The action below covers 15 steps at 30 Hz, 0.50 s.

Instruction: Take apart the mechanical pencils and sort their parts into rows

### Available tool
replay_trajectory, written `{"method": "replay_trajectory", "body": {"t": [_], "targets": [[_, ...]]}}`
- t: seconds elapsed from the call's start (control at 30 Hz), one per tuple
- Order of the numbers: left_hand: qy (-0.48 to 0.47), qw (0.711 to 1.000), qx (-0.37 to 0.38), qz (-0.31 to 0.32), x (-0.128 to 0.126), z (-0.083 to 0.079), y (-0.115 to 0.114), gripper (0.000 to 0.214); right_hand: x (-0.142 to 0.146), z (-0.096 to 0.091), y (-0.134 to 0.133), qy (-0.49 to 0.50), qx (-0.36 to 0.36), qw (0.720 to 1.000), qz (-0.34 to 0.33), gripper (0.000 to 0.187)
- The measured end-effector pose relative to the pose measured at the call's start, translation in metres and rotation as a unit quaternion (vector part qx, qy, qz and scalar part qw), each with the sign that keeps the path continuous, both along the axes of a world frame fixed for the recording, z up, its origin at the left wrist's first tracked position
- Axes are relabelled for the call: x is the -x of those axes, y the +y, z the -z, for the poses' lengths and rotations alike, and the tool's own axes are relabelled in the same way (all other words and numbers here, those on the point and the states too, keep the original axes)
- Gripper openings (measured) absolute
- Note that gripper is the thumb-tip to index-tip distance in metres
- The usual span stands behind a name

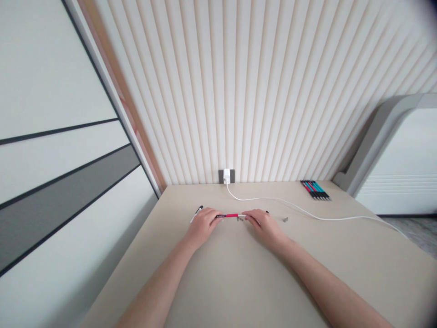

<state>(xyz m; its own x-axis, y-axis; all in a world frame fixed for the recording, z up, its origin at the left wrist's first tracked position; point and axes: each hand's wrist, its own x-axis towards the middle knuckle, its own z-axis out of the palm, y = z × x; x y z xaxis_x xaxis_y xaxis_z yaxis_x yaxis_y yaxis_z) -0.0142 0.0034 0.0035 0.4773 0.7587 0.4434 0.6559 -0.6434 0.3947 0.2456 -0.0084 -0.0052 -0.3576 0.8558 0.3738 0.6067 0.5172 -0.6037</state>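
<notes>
**Two hands holding one red pen above a beige surface**

In the head view, the left hand [201,226] and the right hand [264,226] are meeting at the middle of the surface [225,273], both forearms lying along it. Each hand is closing its fingertips around one end of a red pen [231,215], which is lying level between them just above the surface. A white pen [197,212] is resting just beside the left hand. A small metal part [285,219] is sitting near the right hand. A row of pens [316,189] is lying at the far right edge. A white charger [226,176] is sitting plugged in at the slatted wall [239,91], its cable [307,213] trailing off to the right. A grey and white cabinet [51,159] is standing on the left.
</notes>
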Motion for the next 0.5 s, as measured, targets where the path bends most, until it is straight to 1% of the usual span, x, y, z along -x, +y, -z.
{"method": "replay_trajectory", "body": {"t": [0.13, 0.3, 0.4, 0.5], "targets": [[-0.007, 1.000, 0.009, 0.023, 0.0012, 0.0010, 0.0004, 0.015, 0.0005, -0.0027, -0.0019, 0.005, -0.009, 0.999, -0.030, 0.029], [-0.026, 0.999, 0.020, 0.019, 0.0016, 0.0042, 0.0016, 0.014, 0.0022, -0.0047, -0.0047, 0.010, -0.009, 0.999, -0.038, 0.030], [-0.025, 0.999, 0.023, 0.007, 0.0011, 0.0043, 0.0022, 0.014, 0.0021, -0.0030, -0.0040, -0.001, -0.011, 1.000, -0.023, 0.032], [-0.030, 0.999, 0.011, -0.016, 0.0011, 0.0015, 0.0019, 0.014, 0.0010, -0.0007, -0.0024, -0.004, -0.022, 1.000, 0.018, 0.039]]}}
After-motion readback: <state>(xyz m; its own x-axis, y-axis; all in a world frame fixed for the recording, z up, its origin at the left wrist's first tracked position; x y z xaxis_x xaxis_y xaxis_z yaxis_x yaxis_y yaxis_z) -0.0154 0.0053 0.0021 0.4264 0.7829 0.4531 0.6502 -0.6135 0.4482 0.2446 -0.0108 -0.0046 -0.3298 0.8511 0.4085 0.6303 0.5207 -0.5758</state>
